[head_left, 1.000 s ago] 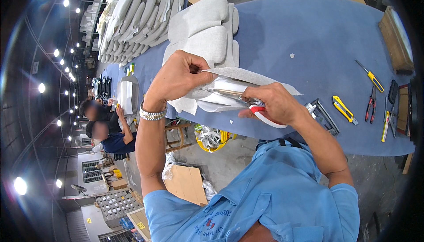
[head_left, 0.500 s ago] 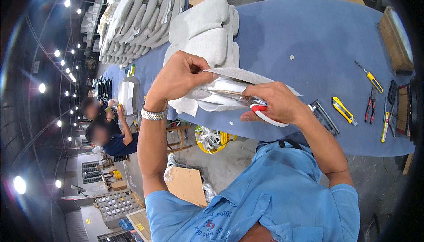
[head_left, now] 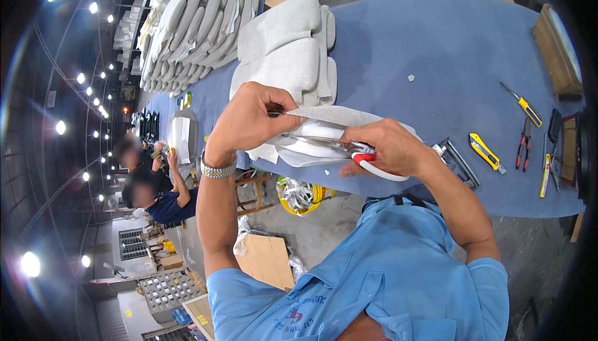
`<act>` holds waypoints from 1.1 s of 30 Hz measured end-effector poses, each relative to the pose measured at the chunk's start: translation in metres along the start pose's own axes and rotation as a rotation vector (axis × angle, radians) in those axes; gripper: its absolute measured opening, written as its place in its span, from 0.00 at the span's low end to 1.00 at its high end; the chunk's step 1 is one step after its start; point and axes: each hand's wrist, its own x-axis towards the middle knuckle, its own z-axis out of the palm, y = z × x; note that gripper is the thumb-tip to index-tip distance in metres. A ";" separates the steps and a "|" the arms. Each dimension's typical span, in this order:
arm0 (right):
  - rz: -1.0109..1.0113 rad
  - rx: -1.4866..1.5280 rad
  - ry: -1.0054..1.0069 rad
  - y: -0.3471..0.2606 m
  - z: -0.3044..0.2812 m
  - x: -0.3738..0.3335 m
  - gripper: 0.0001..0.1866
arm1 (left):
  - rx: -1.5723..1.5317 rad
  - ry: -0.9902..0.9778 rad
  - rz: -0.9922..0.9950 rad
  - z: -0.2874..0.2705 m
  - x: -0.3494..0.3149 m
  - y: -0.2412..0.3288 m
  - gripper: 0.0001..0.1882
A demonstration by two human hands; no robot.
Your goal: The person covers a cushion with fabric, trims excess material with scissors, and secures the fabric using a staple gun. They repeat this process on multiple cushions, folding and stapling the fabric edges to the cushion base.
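Observation:
My left hand (head_left: 254, 118) is closed in a pinch on the edge of a light grey fabric cover (head_left: 342, 115), which wraps a white padded piece (head_left: 324, 130). In my right hand (head_left: 393, 148) are scissors (head_left: 381, 169) with red and white handles. Their metal blades point left along the white padding, toward my left fingertips, and the tips are partly hidden by fabric. Just beyond my hands lie stacked grey cushions (head_left: 280, 36) on the blue-covered table (head_left: 436, 42).
At the right lie a yellow screwdriver (head_left: 528, 110), pliers (head_left: 523, 145), a yellow utility knife (head_left: 486, 152) and a staple gun (head_left: 458, 165). A large cushion pile (head_left: 193, 29) stands far left. Below the table edge is a yellow basket (head_left: 299, 196). Other people (head_left: 165, 204) work at left.
My left hand and the fabric edge have moved slightly down. The scissors stay in my right hand, and their blades have shifted a little along the cover.

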 end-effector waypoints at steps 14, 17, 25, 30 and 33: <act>0.098 0.218 -0.324 0.021 -0.003 -0.001 0.36 | 0.026 0.007 0.228 -0.002 -0.013 -0.022 0.06; 0.104 0.225 -0.332 0.022 -0.003 0.002 0.36 | 0.031 0.000 0.233 -0.002 -0.012 -0.023 0.06; 0.147 0.216 -0.324 0.019 -0.009 0.008 0.34 | 0.011 0.036 0.214 0.000 -0.007 -0.022 0.06; 0.158 0.043 -0.202 0.023 -0.019 -0.020 0.32 | 0.042 0.012 0.037 -0.011 0.000 -0.018 0.06; 0.329 -0.059 0.097 0.052 -0.026 -0.071 0.30 | 0.103 0.040 0.100 -0.021 0.015 -0.021 0.07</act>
